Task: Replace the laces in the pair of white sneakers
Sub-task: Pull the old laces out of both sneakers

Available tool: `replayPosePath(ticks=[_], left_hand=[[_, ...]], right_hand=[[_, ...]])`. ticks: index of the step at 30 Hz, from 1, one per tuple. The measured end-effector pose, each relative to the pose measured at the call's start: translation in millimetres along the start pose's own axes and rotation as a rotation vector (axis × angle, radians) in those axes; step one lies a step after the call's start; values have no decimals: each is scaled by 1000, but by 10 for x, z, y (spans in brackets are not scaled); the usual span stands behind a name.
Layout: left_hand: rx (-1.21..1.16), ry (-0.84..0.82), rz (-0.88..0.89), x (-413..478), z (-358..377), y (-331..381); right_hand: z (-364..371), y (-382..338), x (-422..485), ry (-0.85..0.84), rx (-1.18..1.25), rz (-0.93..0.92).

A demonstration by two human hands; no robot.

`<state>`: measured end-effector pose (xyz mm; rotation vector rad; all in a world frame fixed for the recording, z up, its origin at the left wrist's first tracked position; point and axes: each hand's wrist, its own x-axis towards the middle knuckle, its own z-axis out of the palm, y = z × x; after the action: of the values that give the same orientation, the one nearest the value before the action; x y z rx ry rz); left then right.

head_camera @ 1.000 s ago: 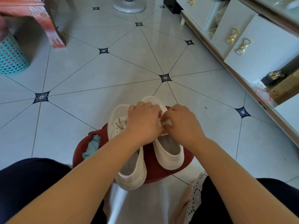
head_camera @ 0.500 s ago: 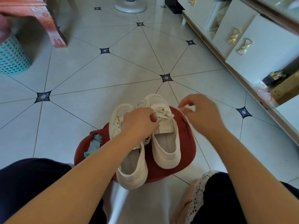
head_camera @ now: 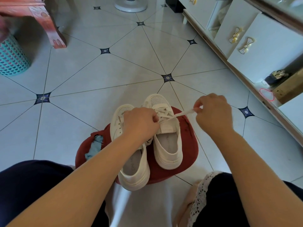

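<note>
Two white sneakers sit side by side on a red stool (head_camera: pixel 188 145), toes pointing away from the person. The right sneaker (head_camera: pixel 167 145) has a flat, soft white lace (head_camera: pixel 180 114). The lace is pulled into a straight line. It runs from the middle of the shoe out to the right and a little away.

The right hand (head_camera: pixel 213 115) holds the loose end, with its fingers (head_camera: pixel 199 108) pinching it tight. This hand is the one nearer the end, so I think it does the next pull, out along that line.

The left hand (head_camera: pixel 141 123) is at the shoe end, with its fingers curled down. They seem to pinch the lace where it starts.

The left sneaker (head_camera: pixel 131 169) lies partly under that arm. Both shoes have tiny holes on the toes and thick, smooth soles.
</note>
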<state>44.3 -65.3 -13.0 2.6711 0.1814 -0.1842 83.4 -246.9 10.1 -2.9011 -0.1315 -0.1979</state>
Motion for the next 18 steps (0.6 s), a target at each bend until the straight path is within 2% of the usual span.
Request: replayPosePath(ticks=[3,5,7,9,12,14,16,18], left_hand=[[-2,11,-13,20,12,5],[29,13,-4,25,17,14],[63,3,11,23,22,20],[50,-6,8,25,15,18],[11,-16,-14,12,-12,5],[-24,-28,-39,2,-37,-4],[-85,-45,-55,-11,-55,-6],[-118,-68,-56,-19,-57,7]], right_hand=[[121,-264,-158,-113,144,-215],[246,-426,-253,-172,40,-409],[335,-489,-300,-136,-97,-477],[356,-482,-297,-84,-144,-457],[307,-421,-210,-96,-168,-426],[188,-274,-105,-23,-131,-255],[45,-96,8,82,62,-16],[46,-31,19,41,166,33]])
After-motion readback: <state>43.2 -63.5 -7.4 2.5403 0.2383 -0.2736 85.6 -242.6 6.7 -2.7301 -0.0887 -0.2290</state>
